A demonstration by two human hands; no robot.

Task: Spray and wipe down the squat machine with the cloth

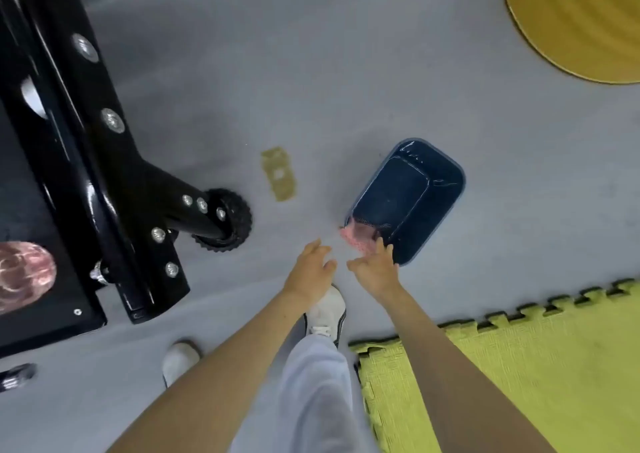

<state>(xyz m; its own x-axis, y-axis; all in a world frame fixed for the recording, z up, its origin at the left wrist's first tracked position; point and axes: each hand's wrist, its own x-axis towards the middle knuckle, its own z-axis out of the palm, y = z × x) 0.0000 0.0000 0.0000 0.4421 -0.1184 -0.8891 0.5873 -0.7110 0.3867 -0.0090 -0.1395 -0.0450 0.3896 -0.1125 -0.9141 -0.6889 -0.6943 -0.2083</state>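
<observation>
Two bare hands are seen stretched down toward a dark blue tub [408,196] set on the grey floor [346,71], where a pink cloth [355,236] is draped over the tub's near corner. Fetching the cloth is judged to be the step in hand. The squat machine [86,161], whose black frame and wheel are seen at the left, is not yet being wiped, and no spray bottle is shown. The left hand [310,272] and the right hand [375,272] are held close side by side but apart, fingers spread and loosely bent, with nothing gripped. The cloth is found just beyond the right hand's fingertips [381,246] and a little farther from the left; whether it is touched cannot be told. A pinch on the cloth's hanging edge is called for next, followed by a lift clear of the rim. A yellow-green foam mat [519,366] is laid at the right
</observation>
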